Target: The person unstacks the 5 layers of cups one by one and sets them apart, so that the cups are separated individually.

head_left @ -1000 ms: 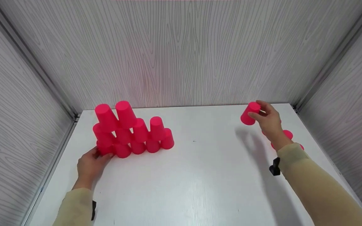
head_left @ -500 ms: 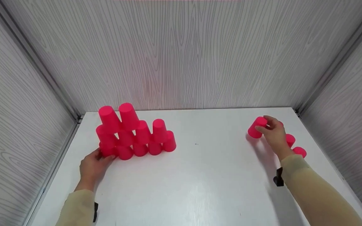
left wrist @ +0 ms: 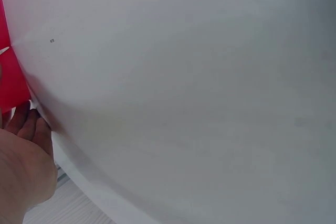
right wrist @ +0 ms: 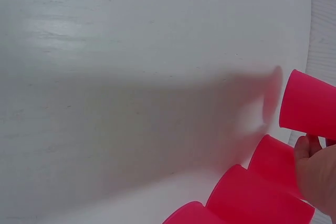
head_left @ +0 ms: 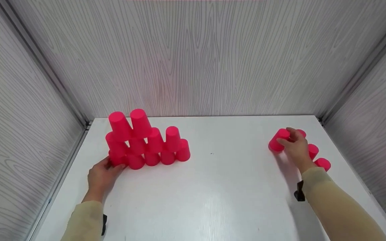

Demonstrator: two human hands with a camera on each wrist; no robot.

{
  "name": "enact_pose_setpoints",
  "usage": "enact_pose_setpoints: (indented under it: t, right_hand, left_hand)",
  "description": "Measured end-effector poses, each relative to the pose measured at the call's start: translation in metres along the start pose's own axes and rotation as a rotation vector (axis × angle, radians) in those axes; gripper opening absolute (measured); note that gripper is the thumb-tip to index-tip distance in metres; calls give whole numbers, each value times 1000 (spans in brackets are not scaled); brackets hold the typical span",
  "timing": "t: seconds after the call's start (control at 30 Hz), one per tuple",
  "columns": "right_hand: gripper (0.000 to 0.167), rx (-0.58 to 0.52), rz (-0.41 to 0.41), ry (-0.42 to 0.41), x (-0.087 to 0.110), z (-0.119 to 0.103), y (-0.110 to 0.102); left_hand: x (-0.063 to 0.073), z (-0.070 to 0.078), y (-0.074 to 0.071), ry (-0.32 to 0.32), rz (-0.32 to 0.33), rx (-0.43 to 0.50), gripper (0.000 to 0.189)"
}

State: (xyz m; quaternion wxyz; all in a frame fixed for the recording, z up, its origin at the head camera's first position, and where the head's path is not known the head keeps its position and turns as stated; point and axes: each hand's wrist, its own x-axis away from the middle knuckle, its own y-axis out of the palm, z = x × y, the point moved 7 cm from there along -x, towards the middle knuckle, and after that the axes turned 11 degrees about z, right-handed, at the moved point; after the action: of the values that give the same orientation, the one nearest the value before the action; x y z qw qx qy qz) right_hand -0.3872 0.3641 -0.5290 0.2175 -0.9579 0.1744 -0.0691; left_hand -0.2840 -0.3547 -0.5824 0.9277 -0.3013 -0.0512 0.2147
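Several pink cups, all upside down, form a stepped pile (head_left: 146,142) at the table's left. My left hand (head_left: 103,174) lies at the pile's near-left corner, thumb and fingertips touching the bottom-left cup (head_left: 116,160); the left wrist view shows that cup (left wrist: 10,72) beside fairly straight fingers (left wrist: 31,124). At the far right my right hand (head_left: 295,147) grips one pink cup (head_left: 278,140) by its top, down at the table surface and slightly tilted. In the right wrist view this cup (right wrist: 310,103) shows above my fingers (right wrist: 310,166).
Three more upturned pink cups stand in a row behind my right hand (head_left: 301,133), (head_left: 313,150), (head_left: 323,164), close to the right wall. The white table (head_left: 213,194) is boxed in by grey wood-grain walls on three sides.
My right hand has brought its cup down from the air to the table beside the row of loose cups. The left hand and the pile have stayed put.
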Motion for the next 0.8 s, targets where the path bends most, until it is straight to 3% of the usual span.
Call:
enact_pose_setpoints:
  t: [0.17,0.8]
  right_hand:
    - [82,-11,1,18,-1,3,0]
    - [92,27,-17,39,-11,9,4]
  left_hand:
    - [2,3,-1,29,19,6,77]
    - [2,0,-1,-1,16,5,78]
